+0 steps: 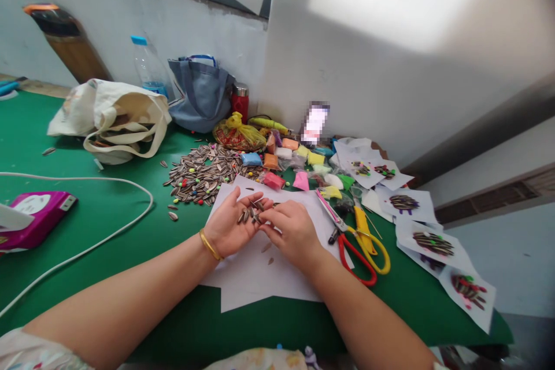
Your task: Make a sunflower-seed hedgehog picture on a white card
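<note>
Mid-frame, my opened left hand [228, 230] cups sunflower seeds [247, 215] over white paper [245, 292]. My right hand [295, 232] touches them; whether its fingers clamp any, I cannot tell.

Probable phone [315, 124], pixelated, purple box [45, 222] cut off

- No word, brand or number can be read.
- Magenta box [60, 211], lower left of the frame: white label [35, 203], any print too blurred.
- Phone [315, 123], right of centre: screen pixelated, illegible.
</note>
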`<state>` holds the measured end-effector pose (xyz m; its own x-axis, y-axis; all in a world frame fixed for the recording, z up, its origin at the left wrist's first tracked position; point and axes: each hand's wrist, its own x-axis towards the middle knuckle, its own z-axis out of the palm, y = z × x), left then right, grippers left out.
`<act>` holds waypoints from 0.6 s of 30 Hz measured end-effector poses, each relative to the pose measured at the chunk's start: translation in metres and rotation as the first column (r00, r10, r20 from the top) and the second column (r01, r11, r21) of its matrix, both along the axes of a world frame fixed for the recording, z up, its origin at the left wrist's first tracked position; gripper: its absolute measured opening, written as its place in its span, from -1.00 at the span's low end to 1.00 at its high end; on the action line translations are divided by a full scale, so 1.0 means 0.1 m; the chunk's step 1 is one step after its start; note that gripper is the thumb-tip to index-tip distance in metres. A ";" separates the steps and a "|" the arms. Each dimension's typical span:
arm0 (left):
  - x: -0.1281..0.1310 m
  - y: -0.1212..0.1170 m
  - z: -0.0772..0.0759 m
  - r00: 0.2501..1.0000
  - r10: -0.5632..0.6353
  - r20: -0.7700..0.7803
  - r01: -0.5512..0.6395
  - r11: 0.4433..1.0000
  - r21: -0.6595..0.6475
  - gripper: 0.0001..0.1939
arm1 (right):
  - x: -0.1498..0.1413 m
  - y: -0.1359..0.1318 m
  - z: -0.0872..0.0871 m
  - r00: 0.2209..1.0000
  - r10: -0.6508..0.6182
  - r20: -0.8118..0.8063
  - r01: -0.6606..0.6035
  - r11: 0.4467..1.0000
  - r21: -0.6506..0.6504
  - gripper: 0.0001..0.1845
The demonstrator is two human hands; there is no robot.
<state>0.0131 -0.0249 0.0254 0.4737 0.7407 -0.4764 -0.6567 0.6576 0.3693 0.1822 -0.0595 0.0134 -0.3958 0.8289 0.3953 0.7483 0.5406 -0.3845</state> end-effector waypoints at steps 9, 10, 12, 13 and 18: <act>0.01 -0.02 -0.03 0.995 -0.062 -0.074 0.069 0.992 0.104 -0.69 | 0.07 0.04 0.02 0.958 -0.059 -0.280 0.035 0.996 -0.088 -0.86; 0.02 -0.03 -0.04 0.987 -0.066 -0.144 0.086 0.986 0.143 -0.78 | 0.09 0.04 0.04 0.948 -0.083 -0.308 0.053 0.993 -0.105 -0.87; 0.04 -0.05 -0.06 0.950 -0.092 -0.300 0.168 0.956 0.240 -0.83 | 0.13 0.05 0.08 0.933 -0.118 -0.339 0.074 0.987 -0.142 -0.88; 0.05 -0.05 -0.06 0.924 -0.100 -0.368 0.213 0.935 0.282 -0.81 | 0.14 0.05 0.10 0.929 -0.124 -0.348 0.072 0.985 -0.158 -0.88; 0.06 -0.07 -0.08 0.852 -0.062 -0.520 0.294 0.878 0.378 -0.73 | 0.14 0.05 0.11 0.894 -0.124 -0.431 0.027 0.974 -0.223 -0.88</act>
